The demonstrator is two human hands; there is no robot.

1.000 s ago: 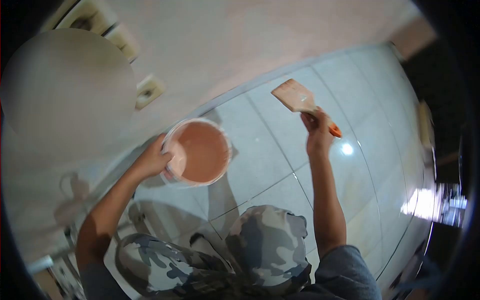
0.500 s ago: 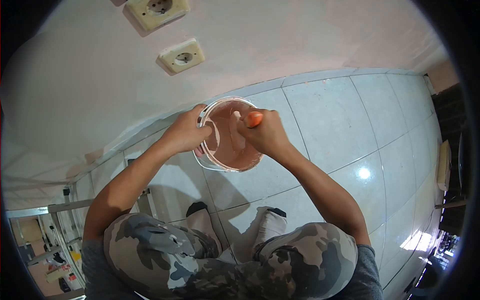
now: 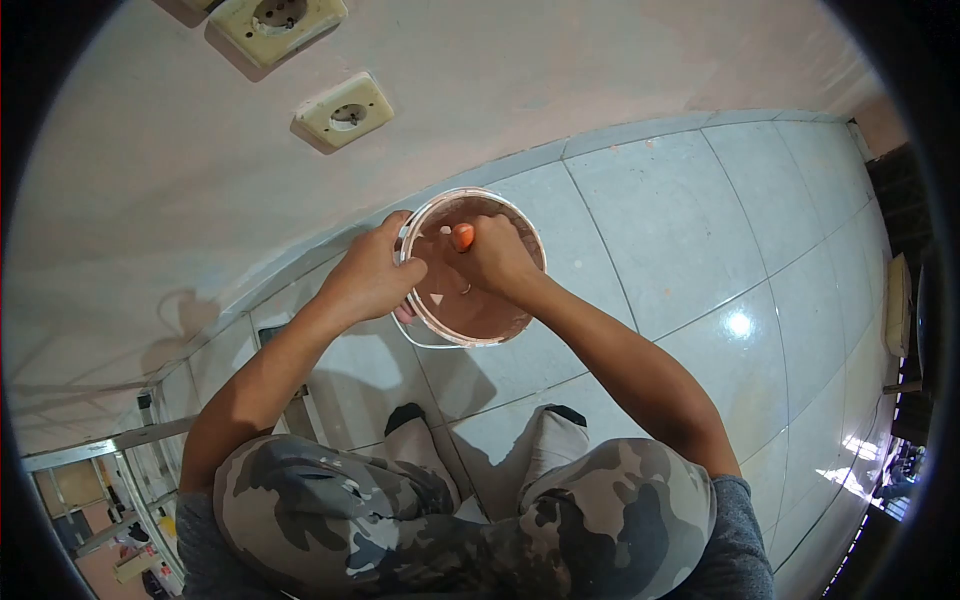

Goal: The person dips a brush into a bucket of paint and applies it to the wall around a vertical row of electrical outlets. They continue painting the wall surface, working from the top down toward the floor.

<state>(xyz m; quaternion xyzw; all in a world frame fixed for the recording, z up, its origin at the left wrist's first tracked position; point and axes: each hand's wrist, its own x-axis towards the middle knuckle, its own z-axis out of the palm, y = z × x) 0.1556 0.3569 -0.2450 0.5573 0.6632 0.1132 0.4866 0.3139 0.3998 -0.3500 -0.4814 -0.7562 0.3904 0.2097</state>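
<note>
Head view: your left fingers (image 3: 411, 272) pinch the bucket (image 3: 541, 243) by its rim, thumb inside; your right fingers (image 3: 489, 232) wrap the brush (image 3: 463, 237), paint (image 3: 452, 311) just below them. Firm rim pressure and gentle strokes should limit slopping.

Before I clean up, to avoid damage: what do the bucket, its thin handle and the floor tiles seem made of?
Bucket: probably plastic, smooth and whitish, judging by its rounded, smeared rim. Thin handle: likely white-coated metal wire, being slender and curved; plastic is possible. Floor tiles: apparently glazed ceramic, glossy, given the bright glare and straight joints.
</note>
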